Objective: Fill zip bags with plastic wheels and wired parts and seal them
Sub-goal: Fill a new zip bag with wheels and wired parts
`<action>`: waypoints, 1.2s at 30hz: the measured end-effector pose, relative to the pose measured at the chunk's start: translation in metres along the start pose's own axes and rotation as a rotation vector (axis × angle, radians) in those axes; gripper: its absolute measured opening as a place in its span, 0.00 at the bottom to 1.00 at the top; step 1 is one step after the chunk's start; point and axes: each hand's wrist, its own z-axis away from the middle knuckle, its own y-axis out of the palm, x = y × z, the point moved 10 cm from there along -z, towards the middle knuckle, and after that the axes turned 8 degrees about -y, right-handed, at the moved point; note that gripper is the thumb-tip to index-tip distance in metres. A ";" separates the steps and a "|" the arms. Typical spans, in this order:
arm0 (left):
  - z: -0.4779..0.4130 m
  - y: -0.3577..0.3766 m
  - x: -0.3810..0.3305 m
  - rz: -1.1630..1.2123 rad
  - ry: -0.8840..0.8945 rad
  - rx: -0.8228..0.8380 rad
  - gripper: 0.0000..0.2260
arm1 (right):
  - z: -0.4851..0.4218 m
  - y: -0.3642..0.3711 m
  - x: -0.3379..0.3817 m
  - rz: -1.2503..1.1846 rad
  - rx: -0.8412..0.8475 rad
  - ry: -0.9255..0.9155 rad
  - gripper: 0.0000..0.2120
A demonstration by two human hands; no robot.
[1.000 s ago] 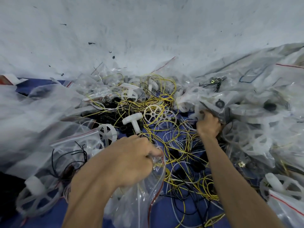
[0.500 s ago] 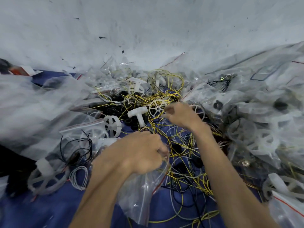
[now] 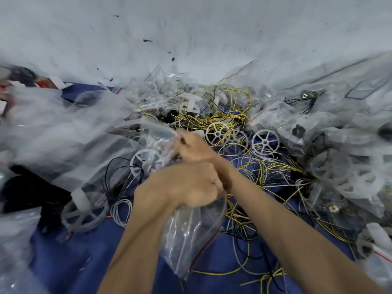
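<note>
I log a blue worktop (image 3: 70, 264), filled bags (image 3: 339, 170) heaped along its left and right edges, yellow wires (image 3: 229, 117) and white wheels (image 3: 265, 142) at its middle. One clear zip bag (image 3: 191, 236) hangs near the front edge, mouth gripped in the left hand (image 3: 188, 185); the right hand (image 3: 193, 149), just behind, is blurred, so its grip I cannot tell.

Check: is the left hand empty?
No, the left hand grips the top of a clear zip bag, which hangs below its curled fingers.
</note>
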 end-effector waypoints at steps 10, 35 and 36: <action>0.004 -0.007 0.010 0.073 -0.004 0.007 0.16 | 0.036 -0.060 -0.020 -0.828 -0.319 0.190 0.17; 0.010 -0.052 0.037 0.376 -0.055 -0.373 0.13 | 0.125 -0.047 0.028 -0.702 -0.070 0.084 0.09; 0.012 -0.053 0.037 0.342 -0.073 -0.385 0.14 | 0.125 -0.050 0.031 -0.669 -0.078 0.073 0.07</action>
